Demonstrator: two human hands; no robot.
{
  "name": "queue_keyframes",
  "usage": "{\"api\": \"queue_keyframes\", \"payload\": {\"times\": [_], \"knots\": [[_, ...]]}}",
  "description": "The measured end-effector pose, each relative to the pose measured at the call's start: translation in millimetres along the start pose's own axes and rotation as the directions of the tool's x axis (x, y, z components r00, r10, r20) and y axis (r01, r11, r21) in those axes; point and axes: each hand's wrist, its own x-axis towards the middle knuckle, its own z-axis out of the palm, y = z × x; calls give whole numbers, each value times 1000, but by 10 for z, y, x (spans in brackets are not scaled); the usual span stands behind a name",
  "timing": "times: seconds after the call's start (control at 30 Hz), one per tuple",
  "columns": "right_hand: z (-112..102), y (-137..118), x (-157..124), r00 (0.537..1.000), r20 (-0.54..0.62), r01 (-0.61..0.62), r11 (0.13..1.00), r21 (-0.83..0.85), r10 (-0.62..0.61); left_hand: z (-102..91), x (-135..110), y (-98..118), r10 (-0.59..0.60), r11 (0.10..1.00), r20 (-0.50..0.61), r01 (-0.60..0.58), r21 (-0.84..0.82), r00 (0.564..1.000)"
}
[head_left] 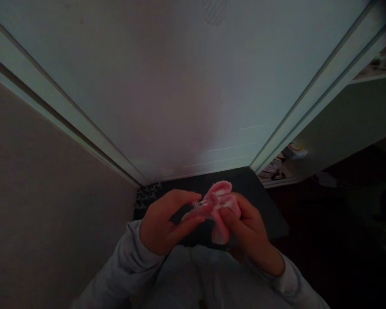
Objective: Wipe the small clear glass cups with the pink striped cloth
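Both my hands meet low in the middle of the dim view, in front of a closed white door [186, 86]. My right hand [249, 231] is closed around a bunched pink cloth [221, 201]. My left hand [165, 223] pinches a small clear object [202, 205] at the cloth's edge between thumb and fingers; I cannot make out what it is. Grey sleeves cover both forearms.
A dark mat [244, 184] lies on the floor at the door's foot. A plain wall [45, 193] runs along the left. To the right stands a white shelf unit [341, 124] with papers [283, 163] near its base. The floor on the right is very dark.
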Motion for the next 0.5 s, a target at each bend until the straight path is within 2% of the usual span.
{"api": "queue_keyframes", "payload": {"times": [0.13,0.3,0.5], "knots": [[-99,55,8,1000,1,-2,996,-86,2,116,52,-58,-50,994,-16,48,-99,999],[-88,190,120,999,-30,40,992,-120,-44,253,-41,-168,-156,980,-51,149,-130,986],[20,323,296,994,83,72,996,-59,-67,218,-155,-248,-287,949,-65,275,-153,956]]}}
